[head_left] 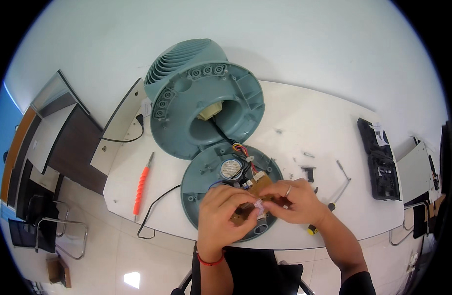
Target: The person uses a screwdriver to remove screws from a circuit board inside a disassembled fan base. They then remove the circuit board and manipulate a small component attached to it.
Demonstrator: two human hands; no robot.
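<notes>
Surface: I see a white table point(304, 118) with a rounded near edge, set against a plain white wall.
Room: pale tiled floor below; a dark cabinet point(76, 147) and a metal-framed chair point(44, 226) stand off to my left; a second chair frame shows at the far right.
Fan housing: a teal round shell point(201, 98), tipped on its side at the table's middle, open side toward me, grille ribs at its top.
Base plate: a teal disc point(206, 177) lying flat just in front of the housing, joined to it by a bundle of coloured wires; a small round motor point(230, 168) sits on it.
Circuit board: a tan board point(260, 184) on the base plate, partly covered by my fingers.
Left hand: my left hand point(223, 211) rests on the base plate, fingers curled around a small pale part point(259, 205); red band at the wrist.
Right hand: my right hand point(292, 199) meets the left, fingertips pinched narrow on the same pale part; ring on one finger.
Tools, left: an orange-handled screwdriver point(141, 187) lies well apart, beside a black cable point(154, 211).
Tools, right: a bent metal key point(343, 177), loose screws, and a black tool case point(381, 162) near the table's end.
</notes>
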